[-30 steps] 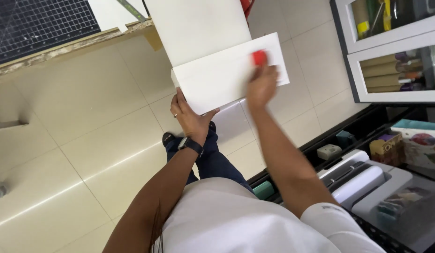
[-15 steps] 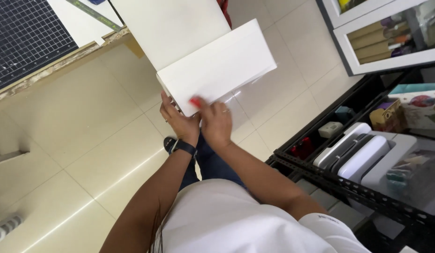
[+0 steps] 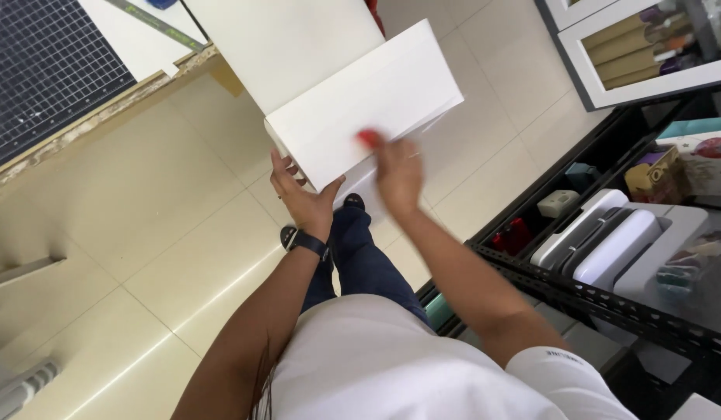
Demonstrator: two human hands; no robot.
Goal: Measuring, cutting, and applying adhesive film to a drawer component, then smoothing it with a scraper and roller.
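A person stands and looks down at their own two hands. The left hand (image 3: 302, 198) is in the middle of the frame, with a black watch (image 3: 306, 243) on its wrist. Its grip is closed on the lower left corner of a white folded card (image 3: 352, 117): the thumb lies on top of the card and the fingers curl under the edge.

The right hand (image 3: 399, 173) is just to the right of it. It lies on the lower edge of the card. A small red thing (image 3: 368, 139) shows at its fingertips, pressed on the card. The hand is blurred, so I cannot tell how tight its grip on the red thing is.

The white card is in the upper middle of the frame, held up in the air over the pale tiled floor (image 3: 143, 225). It is tilted, with its far end up to the right.

A table (image 3: 104, 117) with a dark grid mat (image 3: 41, 70) is at the upper left. A black metal shelf (image 3: 578, 288) with white cases (image 3: 609, 241) on it is at the lower right.
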